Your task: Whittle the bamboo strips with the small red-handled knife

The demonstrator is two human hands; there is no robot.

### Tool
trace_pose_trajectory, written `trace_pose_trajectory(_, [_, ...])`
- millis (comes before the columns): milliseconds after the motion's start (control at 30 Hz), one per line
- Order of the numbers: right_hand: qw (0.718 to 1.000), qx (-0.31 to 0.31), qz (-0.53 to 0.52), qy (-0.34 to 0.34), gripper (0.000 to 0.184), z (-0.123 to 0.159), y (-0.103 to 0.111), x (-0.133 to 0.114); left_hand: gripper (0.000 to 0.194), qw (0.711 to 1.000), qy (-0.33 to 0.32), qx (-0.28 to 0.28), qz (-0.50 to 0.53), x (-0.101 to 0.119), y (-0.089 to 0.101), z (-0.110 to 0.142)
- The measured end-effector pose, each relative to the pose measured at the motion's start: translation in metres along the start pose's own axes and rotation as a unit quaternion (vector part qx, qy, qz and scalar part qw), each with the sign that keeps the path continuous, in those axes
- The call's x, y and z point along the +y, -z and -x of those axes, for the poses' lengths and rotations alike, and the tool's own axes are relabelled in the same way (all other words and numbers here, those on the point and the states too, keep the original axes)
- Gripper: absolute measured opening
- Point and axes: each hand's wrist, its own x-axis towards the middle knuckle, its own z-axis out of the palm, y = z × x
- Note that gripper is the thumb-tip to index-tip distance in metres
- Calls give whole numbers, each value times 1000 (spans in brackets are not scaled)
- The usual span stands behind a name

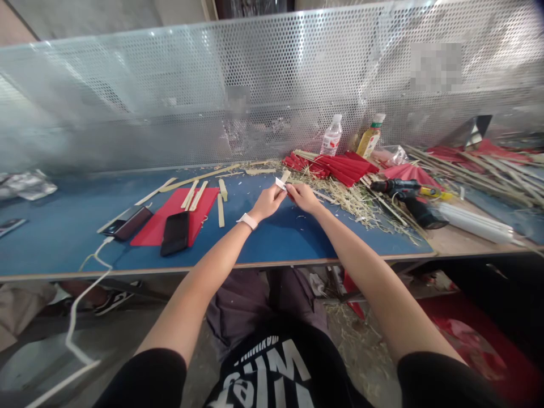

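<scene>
My left hand (267,203) is closed around a short pale bamboo strip (286,175), whose end sticks up past the fingers. Close against it, my right hand (304,197) grips what looks like a small knife, with a bright flat blade (280,183) across the strip and a bit of red under the fingers. Most of its handle is hidden. Both hands are over the blue table (272,241). To the left, cut bamboo strips (198,196) lie on a red sheet (157,218), and a loose strip (221,211) rests beside it.
A black phone (175,233) and a cabled device (131,222) lie left. Shavings (355,201), folded red fabric (346,167) and a power drill (410,201) are right. Two bottles (331,136) stand before the perforated metal screen (263,73).
</scene>
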Motion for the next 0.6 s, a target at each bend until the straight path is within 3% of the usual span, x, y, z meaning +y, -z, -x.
trace_pose_trajectory(167, [999, 20, 50, 4, 84, 9, 1, -1, 49, 1000, 11, 4, -9, 0, -3, 7])
trace_pose_trajectory(600, [1000, 9, 25, -7, 89, 10, 3, -10, 45, 999, 23, 36, -17, 4, -2, 14])
